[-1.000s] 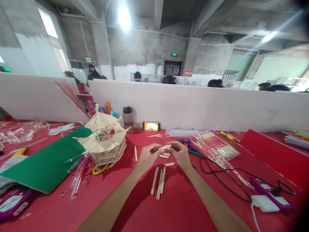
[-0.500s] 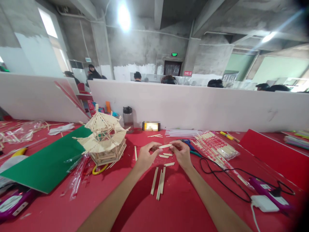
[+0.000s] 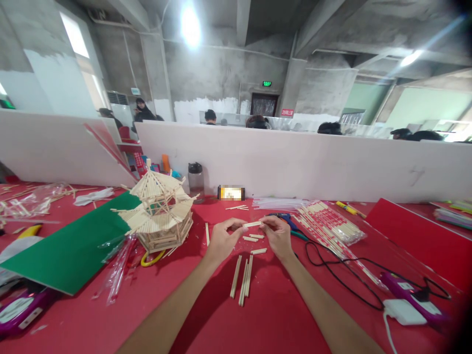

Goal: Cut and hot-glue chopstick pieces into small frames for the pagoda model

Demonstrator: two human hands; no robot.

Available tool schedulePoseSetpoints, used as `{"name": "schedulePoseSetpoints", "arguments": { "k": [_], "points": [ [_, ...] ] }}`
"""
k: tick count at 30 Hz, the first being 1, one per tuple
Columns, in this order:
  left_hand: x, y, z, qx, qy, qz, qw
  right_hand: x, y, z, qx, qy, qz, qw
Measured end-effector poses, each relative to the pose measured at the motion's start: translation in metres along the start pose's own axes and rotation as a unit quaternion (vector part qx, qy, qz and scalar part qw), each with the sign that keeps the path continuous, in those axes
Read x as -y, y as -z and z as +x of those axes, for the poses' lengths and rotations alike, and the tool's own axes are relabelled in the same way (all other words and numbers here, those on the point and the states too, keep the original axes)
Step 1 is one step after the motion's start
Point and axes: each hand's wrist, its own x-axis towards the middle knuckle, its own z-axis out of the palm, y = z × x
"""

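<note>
Both hands pinch a short pale wooden stick piece (image 3: 252, 224) by its ends, level above the red table (image 3: 258, 324). My left hand (image 3: 225, 238) has its left end between thumb and forefinger; my right hand (image 3: 277, 237) grips the right end the same way. Just below lie short stick pieces (image 3: 253, 237) and another short piece (image 3: 258, 251). Nearer me are several longer sticks (image 3: 246, 282). One more stick (image 3: 207, 234) lies left of my left hand. A blue glue gun (image 3: 283, 216) is partly hidden behind my right hand.
At left stands a stick-built pavilion model (image 3: 158, 211) beside a green board (image 3: 73, 246). A bottle (image 3: 195, 182) and phone (image 3: 231, 192) stand at the back. Right are bagged sticks (image 3: 332, 221), a black cable (image 3: 332, 263), a white plug (image 3: 403, 311) and a red board (image 3: 420, 241).
</note>
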Motion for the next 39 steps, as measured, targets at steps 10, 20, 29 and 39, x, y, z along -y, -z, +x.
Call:
{"name": "schedulePoseSetpoints", "arguments": {
  "k": [10, 20, 29, 39],
  "points": [
    [0.0016, -0.0004, 0.0002, -0.002, 0.004, -0.010, 1.000, 0.0006, 0.0001, 0.0005, 0.007, -0.003, 0.003, 1.000],
    [0.0064, 0.0006, 0.0021, -0.013, -0.024, 0.027, 0.999, 0.0046, -0.0015, -0.0006, 0.081, -0.048, -0.015, 0.995],
    [0.0066, 0.0019, -0.0005, 0.005, -0.047, 0.062, 0.997, -0.0029, -0.0014, -0.0029, 0.071, 0.007, -0.075, 0.995],
    [0.0008, 0.0003, -0.0028, 0.005, -0.047, 0.088, 0.995, -0.0010, -0.0032, -0.0018, 0.087, -0.023, -0.035, 0.995]
  ]
}}
